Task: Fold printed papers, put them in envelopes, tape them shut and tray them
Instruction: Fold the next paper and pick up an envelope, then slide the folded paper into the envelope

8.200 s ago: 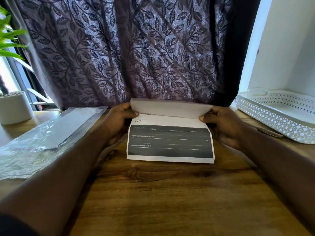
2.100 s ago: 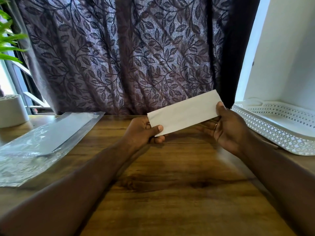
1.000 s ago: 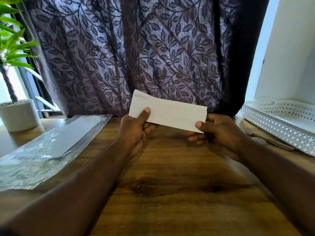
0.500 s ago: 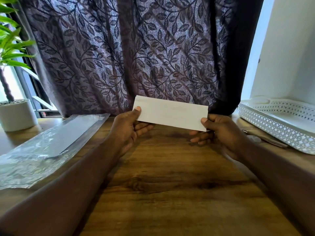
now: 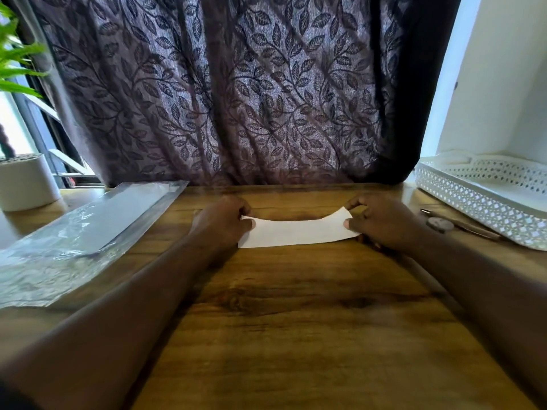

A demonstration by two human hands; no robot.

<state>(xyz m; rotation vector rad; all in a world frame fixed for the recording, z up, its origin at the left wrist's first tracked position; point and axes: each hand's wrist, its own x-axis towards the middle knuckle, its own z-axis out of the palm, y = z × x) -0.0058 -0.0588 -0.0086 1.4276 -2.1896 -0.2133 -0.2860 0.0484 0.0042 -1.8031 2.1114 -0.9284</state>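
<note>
The folded white paper (image 5: 297, 232) lies low over the wooden table (image 5: 296, 321), its blank side up and its far edge bowed upward at both ends. My left hand (image 5: 220, 221) pinches its left end between thumb and fingers. My right hand (image 5: 377, 221) pinches its right end the same way. A clear plastic pack of envelopes (image 5: 88, 229) lies on the table to the left. The white perforated tray (image 5: 485, 199) stands at the right.
A pen (image 5: 461, 224) and a small round object (image 5: 440, 224) lie beside the tray's near wall. A white plant pot (image 5: 26, 182) stands at the far left. A dark leaf-patterned curtain (image 5: 236, 99) hangs behind the table's far edge.
Both hands have brought the folded paper down from in front of the curtain to the table. It now lies nearly flat instead of held upright.
</note>
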